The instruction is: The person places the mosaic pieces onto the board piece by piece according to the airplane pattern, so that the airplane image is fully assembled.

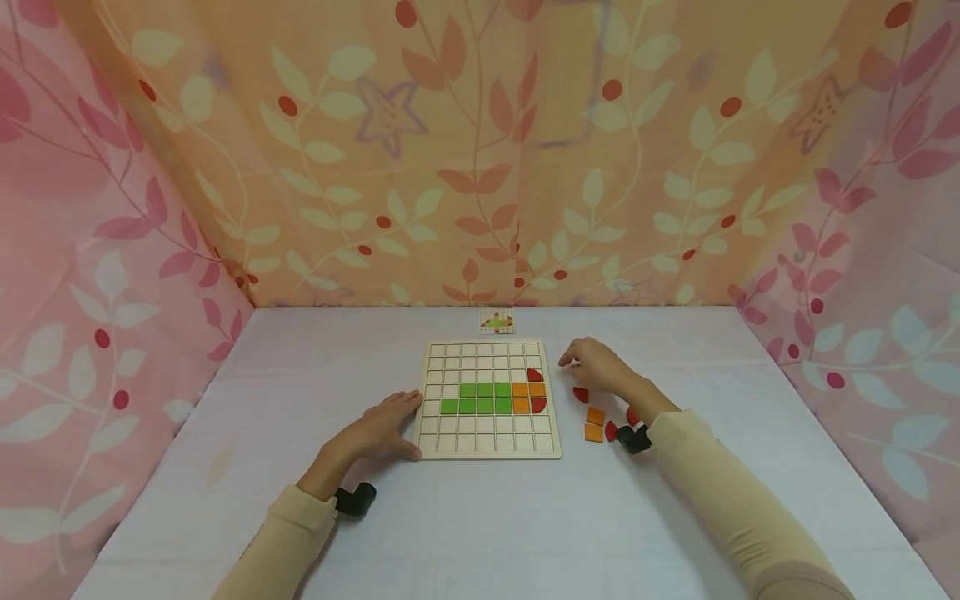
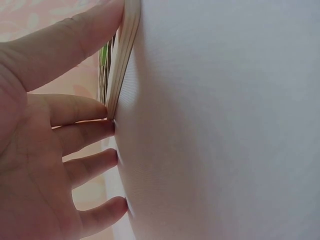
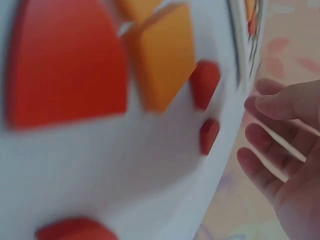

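Observation:
A pale wooden grid board (image 1: 487, 447) lies flat on the table. On it sit several green squares (image 1: 486, 406), several orange squares (image 1: 521, 406) and two red quarter-circle pieces (image 1: 534, 375) at the right. My left hand (image 1: 386, 423) rests at the board's left side, fingers spread, thumb touching its edge (image 2: 125, 65). My right hand (image 1: 598, 367) hovers right of the board, fingers loosely bent, no piece visible in it. Nearby lie a loose red quarter-circle piece (image 1: 581, 395) and two loose orange squares (image 1: 594, 432). In the right wrist view, two small red pieces (image 3: 210, 136) are closest to the fingers.
A small picture card (image 1: 497, 321) with a coloured grid pattern lies behind the board. Further red pieces (image 1: 611, 431) lie by the right wrist, partly hidden by the black wrist camera (image 1: 634, 439). Patterned cloth (image 1: 480, 167) walls the white table (image 1: 480, 525) at back and sides.

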`<state>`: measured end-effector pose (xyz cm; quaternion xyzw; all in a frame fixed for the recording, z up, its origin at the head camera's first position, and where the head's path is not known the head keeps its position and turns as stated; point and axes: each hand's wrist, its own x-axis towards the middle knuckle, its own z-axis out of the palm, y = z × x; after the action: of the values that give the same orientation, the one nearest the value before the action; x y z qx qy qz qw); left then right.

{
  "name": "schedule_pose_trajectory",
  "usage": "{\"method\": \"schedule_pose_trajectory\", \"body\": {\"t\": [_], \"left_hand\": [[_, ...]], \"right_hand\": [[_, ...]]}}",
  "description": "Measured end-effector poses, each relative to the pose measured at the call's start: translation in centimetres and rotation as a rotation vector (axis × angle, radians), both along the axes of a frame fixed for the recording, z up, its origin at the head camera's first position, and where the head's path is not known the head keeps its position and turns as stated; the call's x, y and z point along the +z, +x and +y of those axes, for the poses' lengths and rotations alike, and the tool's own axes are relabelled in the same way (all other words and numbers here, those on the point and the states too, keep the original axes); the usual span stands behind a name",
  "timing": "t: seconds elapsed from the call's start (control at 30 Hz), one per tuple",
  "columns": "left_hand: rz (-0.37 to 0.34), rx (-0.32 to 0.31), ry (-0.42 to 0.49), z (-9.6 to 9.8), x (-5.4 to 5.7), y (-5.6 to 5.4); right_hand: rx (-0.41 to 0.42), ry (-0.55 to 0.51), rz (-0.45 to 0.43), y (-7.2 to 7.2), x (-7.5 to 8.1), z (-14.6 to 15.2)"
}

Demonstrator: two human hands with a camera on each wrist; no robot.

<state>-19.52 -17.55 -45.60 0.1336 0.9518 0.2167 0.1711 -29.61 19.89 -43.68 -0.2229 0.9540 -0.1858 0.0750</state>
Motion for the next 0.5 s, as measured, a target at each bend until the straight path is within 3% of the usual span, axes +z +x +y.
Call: {"method": "schedule_pose_trajectory", "body": {"t": [0.3, 0.5], "left_hand": [[-0.005, 0.001, 0.005, -0.1, 0.0, 0.1], [-0.003, -0.003, -0.004, -0.1, 0.0, 0.1]], "right_hand": [[0.103, 0.055, 0.011, -0.7, -1.0, 1.8], [0.084, 0.063, 0.032, -0.6, -1.2, 2.5]]}}
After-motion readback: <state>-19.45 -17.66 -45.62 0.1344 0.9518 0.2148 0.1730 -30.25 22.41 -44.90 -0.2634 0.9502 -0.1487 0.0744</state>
